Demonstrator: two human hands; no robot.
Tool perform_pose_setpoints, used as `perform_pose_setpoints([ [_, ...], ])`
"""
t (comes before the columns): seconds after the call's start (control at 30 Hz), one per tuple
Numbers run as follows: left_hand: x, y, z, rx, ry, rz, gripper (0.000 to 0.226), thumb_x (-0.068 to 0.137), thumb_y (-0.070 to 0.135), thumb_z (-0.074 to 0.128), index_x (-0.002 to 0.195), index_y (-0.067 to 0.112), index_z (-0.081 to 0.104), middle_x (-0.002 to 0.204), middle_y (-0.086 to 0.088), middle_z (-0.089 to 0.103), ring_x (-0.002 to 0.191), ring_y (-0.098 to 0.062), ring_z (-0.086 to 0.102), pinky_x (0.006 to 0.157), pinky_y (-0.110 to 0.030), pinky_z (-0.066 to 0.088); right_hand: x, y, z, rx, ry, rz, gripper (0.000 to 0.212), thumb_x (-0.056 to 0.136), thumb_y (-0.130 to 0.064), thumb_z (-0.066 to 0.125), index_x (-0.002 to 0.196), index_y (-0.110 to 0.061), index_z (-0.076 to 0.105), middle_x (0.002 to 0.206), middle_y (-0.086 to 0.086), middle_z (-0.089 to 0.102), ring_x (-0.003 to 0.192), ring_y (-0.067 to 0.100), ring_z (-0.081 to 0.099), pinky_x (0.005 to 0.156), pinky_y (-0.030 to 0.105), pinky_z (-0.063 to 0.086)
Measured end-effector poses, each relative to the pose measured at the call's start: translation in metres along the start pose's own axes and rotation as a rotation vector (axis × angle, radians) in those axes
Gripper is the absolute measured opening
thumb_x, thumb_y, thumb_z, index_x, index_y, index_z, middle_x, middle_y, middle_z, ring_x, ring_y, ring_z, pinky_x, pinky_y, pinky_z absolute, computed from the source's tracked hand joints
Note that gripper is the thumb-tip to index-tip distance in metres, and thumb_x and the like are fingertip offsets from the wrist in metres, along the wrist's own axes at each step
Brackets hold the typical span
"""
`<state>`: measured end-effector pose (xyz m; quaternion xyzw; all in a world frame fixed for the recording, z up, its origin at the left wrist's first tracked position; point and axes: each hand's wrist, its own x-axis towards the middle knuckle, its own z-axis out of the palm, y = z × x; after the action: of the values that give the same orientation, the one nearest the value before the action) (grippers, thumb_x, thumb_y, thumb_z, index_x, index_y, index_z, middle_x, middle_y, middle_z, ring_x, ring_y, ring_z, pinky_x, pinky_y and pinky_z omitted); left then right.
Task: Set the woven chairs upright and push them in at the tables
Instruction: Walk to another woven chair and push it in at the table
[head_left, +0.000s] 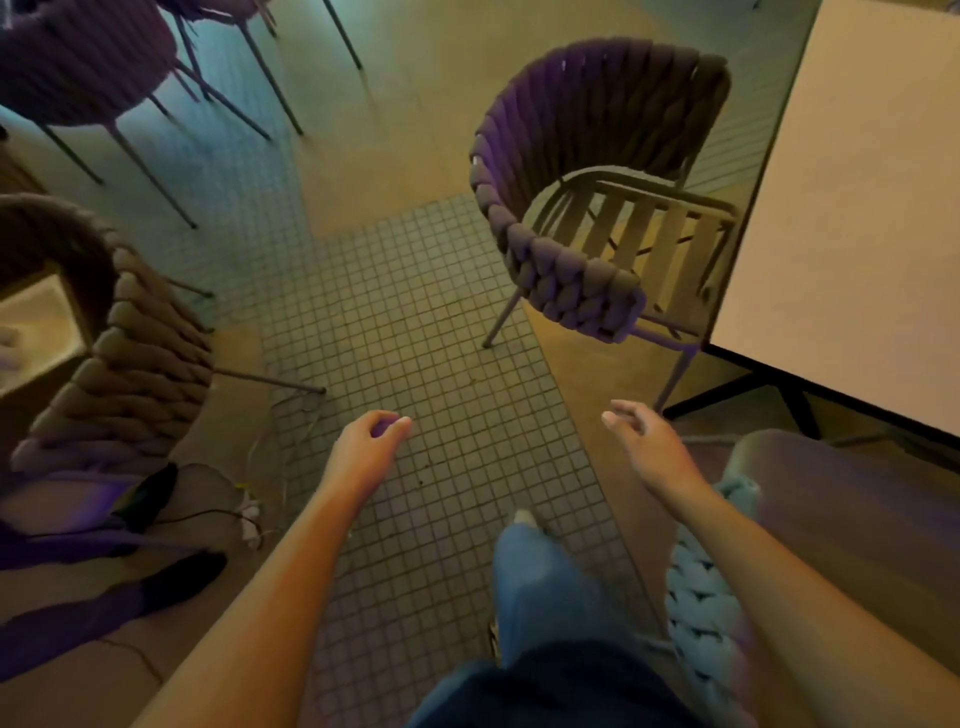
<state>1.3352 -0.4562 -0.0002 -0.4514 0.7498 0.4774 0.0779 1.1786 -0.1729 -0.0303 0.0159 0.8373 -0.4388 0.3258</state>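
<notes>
A woven chair (566, 171) with a thick braided back and a slatted seat stands upright ahead on the right, its seat facing the pale table (857, 218) and partly short of its edge. My left hand (371, 441) hangs over the tiled floor, fingers loosely curled, holding nothing. My right hand (644, 436) reaches forward below the chair's near leg, fingers apart, touching nothing. A second woven chair (135, 353) stands at the left by another table (36, 332). A third woven chair (727, 597) is close at my right side.
More chairs (88, 67) with thin metal legs stand at the top left. Cables and a dark object (150, 493) lie on the floor at the left. The table's black base (779, 389) reaches toward the floor near my right hand. My leg (540, 587) is stepping over small square tiles.
</notes>
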Motion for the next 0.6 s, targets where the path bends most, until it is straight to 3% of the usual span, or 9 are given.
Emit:
perform_pose_setpoints([
  [0.07,0.036,0.017,-0.013,0.003,-0.013,0.002,0.039,0.094,0.041,0.055,0.124,0.017,0.063,0.117,0.002,0.064,0.108,-0.014,0.058,0.078,-0.026,0.045,0.034,-0.026,0.013,0.015,0.006,0.005,0.041,0.093,-0.037,0.053,0.128,-0.015,0.054,0.107,-0.004,0.057,0.105,0.015,0.053,0.086,0.029,0.039],
  [0.27,0.159,0.077,-0.065,-0.120,0.049,-0.054,0.029,0.095,0.042,0.052,0.113,0.022,0.063,0.113,-0.001,0.067,0.110,-0.021,0.062,0.098,-0.041,0.049,0.151,-0.135,0.067,0.052,-0.047,-0.005,0.041,0.094,-0.035,0.052,0.129,-0.012,0.053,0.114,0.002,0.058,0.105,0.015,0.052,0.089,0.030,0.038],
  [0.4,0.239,0.121,-0.112,-0.165,0.122,-0.071,0.024,0.095,0.039,0.055,0.110,0.022,0.062,0.110,-0.003,0.067,0.109,-0.024,0.064,0.096,-0.043,0.051,0.219,-0.228,0.096,0.013,-0.135,-0.042,0.043,0.095,-0.035,0.050,0.131,-0.012,0.052,0.113,0.000,0.057,0.107,0.015,0.051,0.090,0.029,0.039],
  [0.53,0.313,0.150,-0.151,-0.193,0.161,-0.040,0.027,0.096,0.044,0.048,0.112,0.027,0.061,0.104,0.008,0.065,0.107,-0.015,0.061,0.081,-0.029,0.047,0.287,-0.308,0.115,-0.020,-0.198,-0.095,0.043,0.096,-0.035,0.049,0.133,-0.014,0.050,0.116,0.000,0.059,0.097,0.011,0.055,0.080,0.019,0.042],
  [0.6,0.356,0.163,-0.168,-0.110,0.163,-0.017,0.035,0.096,0.045,0.049,0.119,0.022,0.062,0.100,0.014,0.063,0.102,-0.010,0.061,0.073,-0.021,0.043,0.327,-0.344,0.125,-0.066,-0.177,-0.120,0.042,0.095,-0.036,0.049,0.132,-0.017,0.052,0.115,-0.001,0.059,0.099,0.011,0.056,0.085,0.020,0.044],
])
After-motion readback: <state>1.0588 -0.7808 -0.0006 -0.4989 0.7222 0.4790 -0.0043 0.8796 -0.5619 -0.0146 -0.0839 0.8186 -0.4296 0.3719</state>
